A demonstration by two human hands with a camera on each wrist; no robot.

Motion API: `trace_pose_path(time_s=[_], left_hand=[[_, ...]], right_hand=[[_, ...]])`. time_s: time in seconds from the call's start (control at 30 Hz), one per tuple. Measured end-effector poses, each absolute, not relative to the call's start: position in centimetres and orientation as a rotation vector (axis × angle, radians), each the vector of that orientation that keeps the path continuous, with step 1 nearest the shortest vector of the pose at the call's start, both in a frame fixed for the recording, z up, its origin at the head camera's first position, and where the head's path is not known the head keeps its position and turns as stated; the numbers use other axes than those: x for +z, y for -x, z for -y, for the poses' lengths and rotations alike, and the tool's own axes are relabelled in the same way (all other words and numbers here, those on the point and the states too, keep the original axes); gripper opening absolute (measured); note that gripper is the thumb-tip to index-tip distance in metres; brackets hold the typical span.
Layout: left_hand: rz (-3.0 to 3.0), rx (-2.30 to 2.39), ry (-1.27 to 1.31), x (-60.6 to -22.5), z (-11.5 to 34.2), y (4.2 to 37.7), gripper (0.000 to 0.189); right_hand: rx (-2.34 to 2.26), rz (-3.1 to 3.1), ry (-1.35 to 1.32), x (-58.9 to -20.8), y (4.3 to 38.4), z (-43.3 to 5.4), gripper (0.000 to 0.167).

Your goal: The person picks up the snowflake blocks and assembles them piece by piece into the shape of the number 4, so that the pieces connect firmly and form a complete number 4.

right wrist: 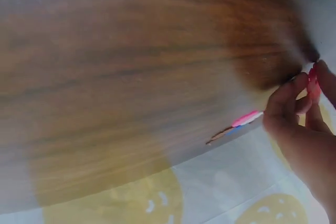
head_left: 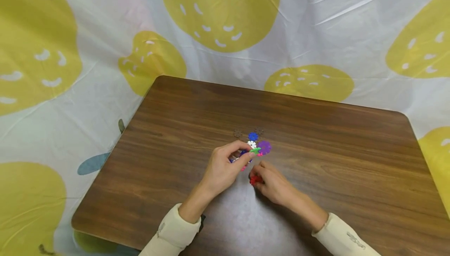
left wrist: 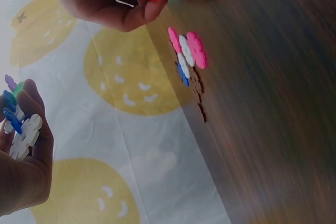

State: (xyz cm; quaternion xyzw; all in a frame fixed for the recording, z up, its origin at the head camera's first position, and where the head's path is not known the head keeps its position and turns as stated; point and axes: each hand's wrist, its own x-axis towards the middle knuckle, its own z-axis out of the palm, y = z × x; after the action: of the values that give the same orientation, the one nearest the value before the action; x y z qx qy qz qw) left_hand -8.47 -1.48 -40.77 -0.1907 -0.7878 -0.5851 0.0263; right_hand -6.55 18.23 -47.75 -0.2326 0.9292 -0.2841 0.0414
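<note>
My left hand (head_left: 221, 166) grips a cluster of joined plastic snowflake discs above the table. In the left wrist view a white disc (left wrist: 25, 139), a blue disc (left wrist: 11, 120), a green disc (left wrist: 19, 88) and a purple disc (left wrist: 10, 81) show in it. The fingers hide part of the cluster. Closer to me and to the right, my right hand (head_left: 275, 184) pinches a red disc (head_left: 255, 180) between thumb and fingertips, low over the tabletop. Both hands are apart from each other.
Loose discs lie on the wooden table (head_left: 334, 162) just beyond the hands: brown (head_left: 238, 133), blue (head_left: 253, 136), white (head_left: 251, 144) and pink (left wrist: 197, 50). A white curtain (head_left: 225, 64) with yellow fruit prints hangs behind the table's far edge.
</note>
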Motion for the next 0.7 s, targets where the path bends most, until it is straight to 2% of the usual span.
trace_pose_path(time_s=[0.23,0.47,0.7], left_hand=[[2.415,-1.820,0.605,-40.9,1.5,8.5,0.006],[2.391,-1.798,0.634,-40.9,1.5,8.5,0.006],[2.377,-1.836,0.629,-40.9,1.6,8.4,0.006]], right_hand=[[-1.080,-2.769,0.506,-46.8,6.6,-19.0,0.007],[-1.351,-2.843,0.363,-44.4,6.6,-19.9,0.019],[-1.583,-2.981,0.331,-41.7,6.2,-20.8,0.022]])
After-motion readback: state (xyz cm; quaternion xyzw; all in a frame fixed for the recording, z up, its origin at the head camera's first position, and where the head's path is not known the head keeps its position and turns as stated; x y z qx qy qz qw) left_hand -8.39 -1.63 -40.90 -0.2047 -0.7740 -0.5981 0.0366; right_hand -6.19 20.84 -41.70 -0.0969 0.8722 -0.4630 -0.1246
